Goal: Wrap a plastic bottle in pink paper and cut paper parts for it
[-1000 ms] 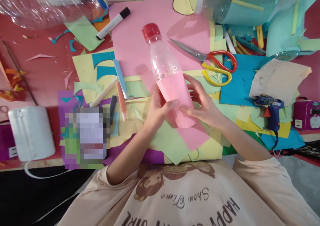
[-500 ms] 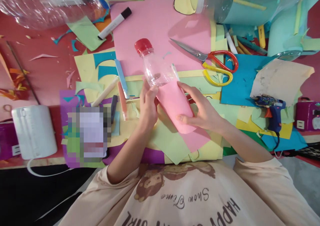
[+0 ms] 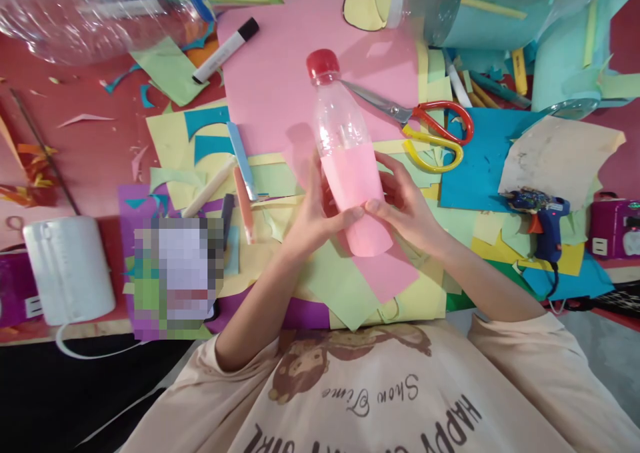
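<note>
Between the two hands is a clear plastic bottle (image 3: 341, 121) with a red cap (image 3: 323, 65), and its lower part is wrapped in pink paper (image 3: 356, 185). The cap points away from the person and leans a little to the left. The left hand (image 3: 316, 214) is half curled around one side of the bottle, and the right hand (image 3: 409, 209) is half curled around the other. Both thumbs press on the front of the wrap, their tips almost meeting. If the bottle's base touches the papers below, I cannot tell.

Just beyond the right hand, scissors (image 3: 400, 114) with one red and one yellow handle lie open, the point close beside the bottle's neck. Farther to the right of this hand lies a blue glue gun (image 3: 550, 223). To the left of the left hand are a light blue pen (image 3: 241, 159) and an orange pen (image 3: 244, 203); farther on the same side stands a white case (image 3: 70, 273). Beyond the left hand, a black-capped marker (image 3: 225, 51) rests across paper scraps on the red bench (image 3: 107, 143).
</note>
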Demonstrator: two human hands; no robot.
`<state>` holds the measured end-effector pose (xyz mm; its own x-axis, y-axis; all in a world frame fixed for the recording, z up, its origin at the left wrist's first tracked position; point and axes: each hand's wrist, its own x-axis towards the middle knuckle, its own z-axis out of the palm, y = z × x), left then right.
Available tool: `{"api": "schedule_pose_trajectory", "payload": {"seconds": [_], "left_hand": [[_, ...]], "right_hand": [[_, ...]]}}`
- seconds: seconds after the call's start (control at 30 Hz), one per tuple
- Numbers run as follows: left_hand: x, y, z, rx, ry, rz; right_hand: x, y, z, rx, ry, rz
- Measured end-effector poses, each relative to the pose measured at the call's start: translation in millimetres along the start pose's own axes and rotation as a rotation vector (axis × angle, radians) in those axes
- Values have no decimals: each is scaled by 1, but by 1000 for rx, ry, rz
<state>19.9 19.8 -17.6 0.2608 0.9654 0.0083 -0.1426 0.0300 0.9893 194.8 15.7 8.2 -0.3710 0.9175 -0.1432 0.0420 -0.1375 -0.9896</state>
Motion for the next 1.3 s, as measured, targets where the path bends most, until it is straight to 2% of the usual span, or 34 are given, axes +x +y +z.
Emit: {"api": "schedule_pose_trajectory", "payload": {"seconds": [0.1,0.17,0.27,0.33,0.43,0.53,0.6,0.7,1.0,1.1,1.17,1.3], "left_hand": [[1,-3,-4,-32,99,17],[2,-3,-10,-39,240,20],[5,1,-18,-25,428,7],[6,6,-21,-12,501,12],[8,9,-28,18,519,14],[8,3,-37,34,503,9],[8,-3,-44,54,510,19],[7,-9,-48,113,452,53],[9,-8,-44,187,401,103],[8,-6,-42,156,411,124],[7,-2,-38,181,406,190],[1,5,-26,498,262,316]], "right_hand": [[2,3,-7,-116,60,-43],[4,2,-13,-342,122,-108],[7,1,-18,-684,207,-294],[9,3,-17,-801,134,-392],[9,9,-11,-933,-62,-376],[8,13,-5,-1071,-47,-288],[8,14,-2,-1080,-36,-258],[8,18,2,-1028,-45,-246],[11,24,-2,-700,45,-179],[12,20,-10,-585,142,-170],[13,17,-17,-547,240,-186],[17,13,-31,-584,435,-244]]}}
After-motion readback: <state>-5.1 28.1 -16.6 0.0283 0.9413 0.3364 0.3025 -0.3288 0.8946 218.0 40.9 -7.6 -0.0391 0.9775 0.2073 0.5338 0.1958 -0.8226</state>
